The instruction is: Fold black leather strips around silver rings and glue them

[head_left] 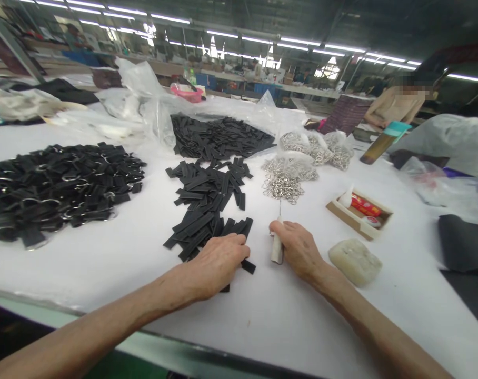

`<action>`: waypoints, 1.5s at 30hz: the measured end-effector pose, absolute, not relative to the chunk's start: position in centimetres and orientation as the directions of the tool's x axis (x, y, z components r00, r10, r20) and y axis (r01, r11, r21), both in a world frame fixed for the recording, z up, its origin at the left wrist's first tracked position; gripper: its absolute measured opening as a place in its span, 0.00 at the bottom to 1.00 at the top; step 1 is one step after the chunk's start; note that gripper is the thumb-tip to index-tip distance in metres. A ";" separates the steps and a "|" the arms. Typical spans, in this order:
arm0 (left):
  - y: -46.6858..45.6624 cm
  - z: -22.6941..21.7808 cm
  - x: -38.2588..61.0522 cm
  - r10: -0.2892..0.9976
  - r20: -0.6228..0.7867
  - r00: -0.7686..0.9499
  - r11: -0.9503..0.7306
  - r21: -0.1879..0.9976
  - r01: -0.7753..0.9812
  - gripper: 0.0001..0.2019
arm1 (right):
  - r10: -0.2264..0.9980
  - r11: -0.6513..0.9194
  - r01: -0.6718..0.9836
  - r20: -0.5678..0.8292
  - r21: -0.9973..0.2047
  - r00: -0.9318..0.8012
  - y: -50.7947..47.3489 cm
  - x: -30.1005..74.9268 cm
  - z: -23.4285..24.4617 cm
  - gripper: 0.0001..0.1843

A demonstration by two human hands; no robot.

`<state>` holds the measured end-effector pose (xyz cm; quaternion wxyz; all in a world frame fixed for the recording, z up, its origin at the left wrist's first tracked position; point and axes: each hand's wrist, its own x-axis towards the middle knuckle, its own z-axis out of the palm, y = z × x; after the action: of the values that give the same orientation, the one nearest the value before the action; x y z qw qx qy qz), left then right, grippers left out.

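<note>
My right hand (300,250) is closed around the pale handle of an awl (277,248). The awl's thin metal tip points away from me toward a heap of silver metal rings (282,184). At the near end of a loose pile of black fabric strips (199,226), my left hand (223,260) has its fingers curled down on a black strip (248,267), whose end sticks out past the fingertips. The fingertips themselves are partly hidden. To the left lies a large heap of black strips looped through metal rings (61,184).
More black strips (223,137) spread on plastic behind. Bags of rings (318,147) sit at back right. An open cardboard box (353,218) with a red tube and a yellowish block (355,261) lie right of my hand. Farther off are a bottle (385,142) and another person (397,105).
</note>
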<state>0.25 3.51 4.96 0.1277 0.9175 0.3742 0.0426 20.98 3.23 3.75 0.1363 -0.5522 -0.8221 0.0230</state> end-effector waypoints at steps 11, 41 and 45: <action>3.3 7.4 -0.1 0.889 -0.229 0.396 0.069 0.923 0.378 0.07 | 0.885 0.451 0.881 0.196 -0.139 -0.422 3.7 20.7 4.1 0.10; 0.9 4.6 2.9 0.828 -0.388 0.405 0.451 0.889 -0.071 0.05 | 0.961 0.258 0.723 0.093 -0.641 -0.261 3.1 21.9 5.2 0.06; 0.8 4.6 3.3 0.814 -0.423 0.398 0.470 0.882 -0.025 0.05 | 0.985 0.148 0.551 0.075 -0.821 -0.153 0.8 21.5 6.1 0.03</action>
<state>3.33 0.76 4.64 0.7203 0.4242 0.4651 0.2914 21.50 0.77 6.14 0.3277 -0.5623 -0.6832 0.3311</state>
